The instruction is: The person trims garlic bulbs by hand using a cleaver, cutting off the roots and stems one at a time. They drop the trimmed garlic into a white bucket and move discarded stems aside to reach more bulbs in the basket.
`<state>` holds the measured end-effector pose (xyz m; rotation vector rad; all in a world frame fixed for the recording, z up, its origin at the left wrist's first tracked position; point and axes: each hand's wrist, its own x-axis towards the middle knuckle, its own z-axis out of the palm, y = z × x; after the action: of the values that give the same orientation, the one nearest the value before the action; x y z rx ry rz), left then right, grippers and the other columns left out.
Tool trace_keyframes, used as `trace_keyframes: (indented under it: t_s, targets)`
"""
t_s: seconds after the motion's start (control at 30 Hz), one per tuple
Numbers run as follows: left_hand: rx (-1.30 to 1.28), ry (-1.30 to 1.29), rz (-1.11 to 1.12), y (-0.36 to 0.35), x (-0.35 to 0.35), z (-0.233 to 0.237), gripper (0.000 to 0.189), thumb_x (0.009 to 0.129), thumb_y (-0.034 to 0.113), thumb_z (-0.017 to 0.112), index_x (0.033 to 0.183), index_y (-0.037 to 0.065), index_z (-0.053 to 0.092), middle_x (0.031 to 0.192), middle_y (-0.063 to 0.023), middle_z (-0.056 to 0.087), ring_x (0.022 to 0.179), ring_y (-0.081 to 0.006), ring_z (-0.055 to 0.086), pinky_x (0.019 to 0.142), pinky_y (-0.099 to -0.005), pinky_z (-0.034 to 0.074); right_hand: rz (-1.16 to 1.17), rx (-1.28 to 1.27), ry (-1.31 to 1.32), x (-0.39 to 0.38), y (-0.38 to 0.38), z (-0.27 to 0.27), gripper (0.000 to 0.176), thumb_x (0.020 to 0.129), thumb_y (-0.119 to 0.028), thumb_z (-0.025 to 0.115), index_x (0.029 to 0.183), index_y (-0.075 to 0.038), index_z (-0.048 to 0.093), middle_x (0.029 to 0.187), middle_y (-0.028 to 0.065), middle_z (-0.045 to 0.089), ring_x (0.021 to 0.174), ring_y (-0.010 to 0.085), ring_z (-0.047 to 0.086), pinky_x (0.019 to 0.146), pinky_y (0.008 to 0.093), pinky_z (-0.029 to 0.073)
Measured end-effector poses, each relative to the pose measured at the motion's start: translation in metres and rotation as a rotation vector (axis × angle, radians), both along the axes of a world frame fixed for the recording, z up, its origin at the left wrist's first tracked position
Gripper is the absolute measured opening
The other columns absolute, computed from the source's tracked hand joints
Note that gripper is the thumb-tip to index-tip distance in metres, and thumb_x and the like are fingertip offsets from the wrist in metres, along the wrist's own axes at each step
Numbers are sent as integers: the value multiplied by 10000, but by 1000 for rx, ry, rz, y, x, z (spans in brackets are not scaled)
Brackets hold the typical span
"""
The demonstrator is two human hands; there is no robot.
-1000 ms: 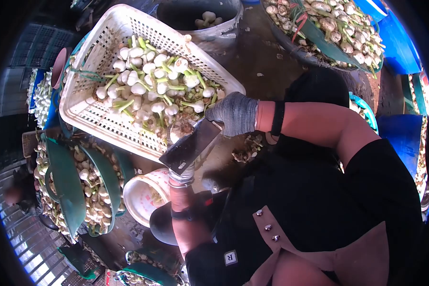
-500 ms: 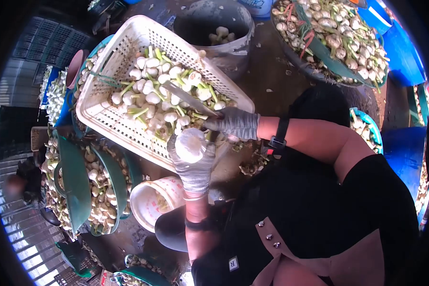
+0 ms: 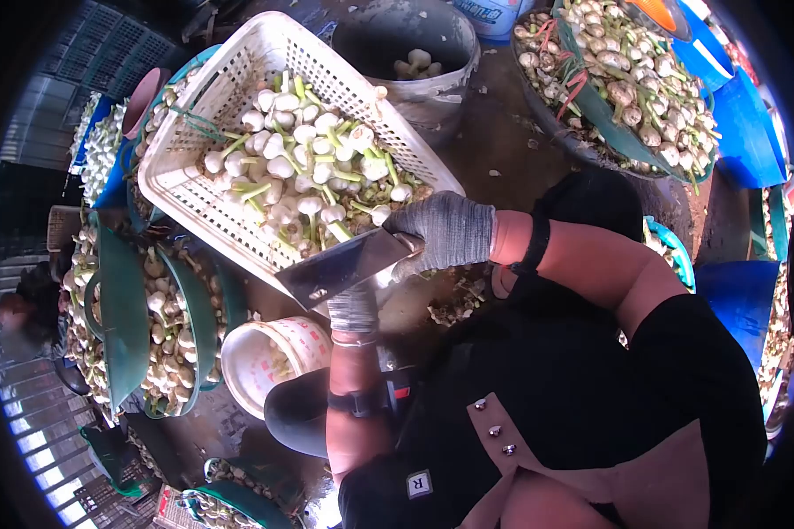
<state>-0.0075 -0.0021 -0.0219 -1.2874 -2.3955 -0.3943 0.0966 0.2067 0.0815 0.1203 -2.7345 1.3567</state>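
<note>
My right hand [image 3: 450, 231], in a grey glove, is closed round the handle of a broad-bladed knife [image 3: 348, 267]. The blade reaches left across my left hand [image 3: 353, 309] and hides most of its fingers. A pale bit of a garlic bulb [image 3: 384, 276] shows between the two hands, by the blade's lower edge. Just beyond the hands, a white plastic basket [image 3: 190, 207] holds many garlic bulbs [image 3: 278, 167] with short green stems, tilted toward me.
A white bucket [image 3: 238, 366] stands below the basket, and a grey bucket [image 3: 450, 93] with a few bulbs behind it. Green tubs [image 3: 123, 326] of garlic are on the left. A large heaped tub [image 3: 626, 115] is at upper right, near blue bins [image 3: 745, 119]. Trimmings [image 3: 459, 304] lie on the floor.
The knife has swung from over the basket down and toward me, now flat in front of my left hand. The garlic bulb, plainly seen before, is mostly covered.
</note>
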Motion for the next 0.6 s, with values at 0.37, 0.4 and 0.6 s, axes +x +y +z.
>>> trace_keyframes:
  t_s: [0.37, 0.4, 0.6]
  targets:
    - [404, -901, 27, 8, 15, 88, 232, 825, 81, 626, 1034, -16, 603, 998, -167, 582, 856, -301, 562, 794, -389, 454, -149, 49, -168, -7, 26, -2, 323, 743, -301, 717, 946, -60, 647, 703, 145, 626, 644, 268, 607, 675, 356, 487]
    - [347, -866, 23, 18, 16, 95, 235, 820, 87, 630, 1031, -16, 605, 1003, -168, 582, 880, -306, 565, 806, -389, 457, -189, -106, -93, -8, 14, 12, 343, 745, -311, 726, 945, -48, 634, 702, 145, 615, 636, 262, 597, 675, 354, 481]
    - [576, -1116, -283, 72, 17, 119, 492, 817, 32, 652, 1269, -13, 463, 1206, -155, 552, 1106, -235, 540, 899, -321, 458, -376, -60, 285, -24, 24, 51, 370, 780, -367, 718, 814, -28, 574, 701, 146, 577, 633, 257, 592, 631, 362, 496]
